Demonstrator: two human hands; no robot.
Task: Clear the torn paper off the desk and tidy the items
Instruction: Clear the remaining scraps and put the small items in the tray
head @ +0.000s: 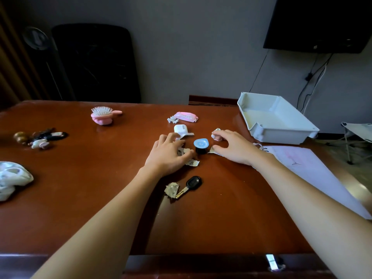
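Note:
Torn paper scraps lie around the middle of the brown desk. My left hand rests over several scraps, fingers curled onto them. My right hand pinches a small scrap with the thumb, while a crumpled piece sits under its fingertips. Between the hands stands a black pot with a blue lid. Another crumpled scrap lies beside a black car key nearer me.
A white tray sits at the desk's right end, with a pale sheet in front of it. A white case, pink wipes pack, pink hairbrush, hair clips and white cloth lie about.

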